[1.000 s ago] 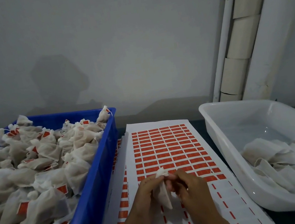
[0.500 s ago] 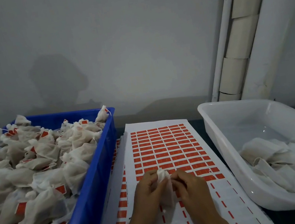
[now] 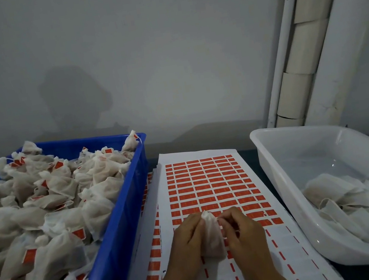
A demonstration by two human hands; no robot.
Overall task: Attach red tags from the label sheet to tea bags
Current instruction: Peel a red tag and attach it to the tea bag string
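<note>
Both hands pinch one tea bag over the label sheet

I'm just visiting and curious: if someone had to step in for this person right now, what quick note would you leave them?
Left hand and right hand both hold one tea bag over the label sheet.
Done: the blue bin on the left is piled with tagged bags; the sheet's near rows are stripped.
Left: whether this bag's tag is on, I cannot tell. Untagged-looking bags wait in the white tub on the right; many red tags remain.
</note>
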